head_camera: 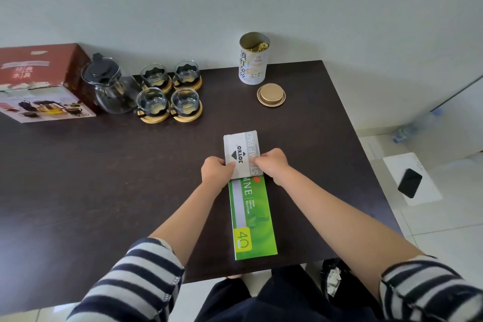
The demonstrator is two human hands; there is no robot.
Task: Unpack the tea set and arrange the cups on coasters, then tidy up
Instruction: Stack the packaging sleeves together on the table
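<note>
The table [104, 178] is dark brown; the box [252, 217] at six o'clock is green, the sleeves [136, 277] navy-and-white striped.

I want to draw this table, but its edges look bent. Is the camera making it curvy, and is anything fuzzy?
Head view: the wide lens bows the dark table edges and stretches the striped sleeves at the corners. The stamp pad box text reads sharp; the red box print at the left edge looks soft. Light is even, shadows faint.

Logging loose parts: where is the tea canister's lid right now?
Head view: the lid lies on the table, far right, just in front of the open tea canister.
</note>
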